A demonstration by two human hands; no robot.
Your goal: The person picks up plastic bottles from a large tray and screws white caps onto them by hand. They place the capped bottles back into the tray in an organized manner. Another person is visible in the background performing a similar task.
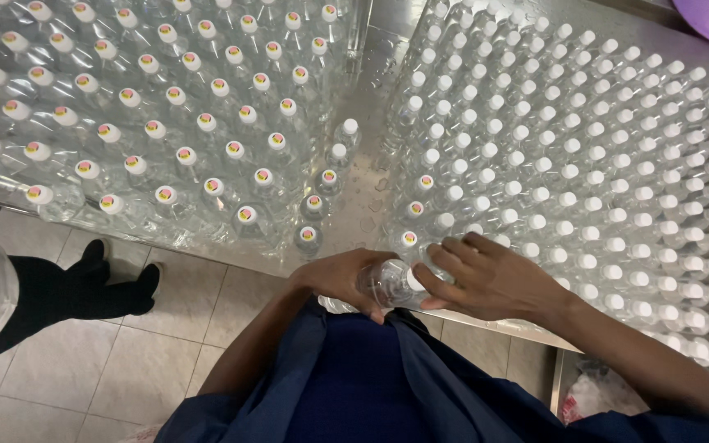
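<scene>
the person's left hand (340, 279) is wrapped around a clear plastic bottle (387, 283), fingers clamped on its body, and the bottle lies nearly sideways just off the near edge of the steel surface (367, 107). its long axis runs left to right, cap end pointing toward the right hand (486, 279). that right hand sits on the cap end, fingers (453, 258) curled together over the white cap (414, 279) and touching it, so the cap is mostly hidden. both hands are on the bottle, the left on the barrel, the right at the neck.

beyond the bottle, up on the surface, stand two big blocks of upright bottles. the block (584, 156) past the right hand wears plain white caps, a few of its nearest ones carrying coloured stickers. the block (141, 107) away to the left has a sticker on every cap. a short line of stickered bottles (322, 184) runs up the bare wet strip between them. left of the bottle, down on the tiled floor (84, 361), another person's dark-trousered leg (75, 287) shows.
</scene>
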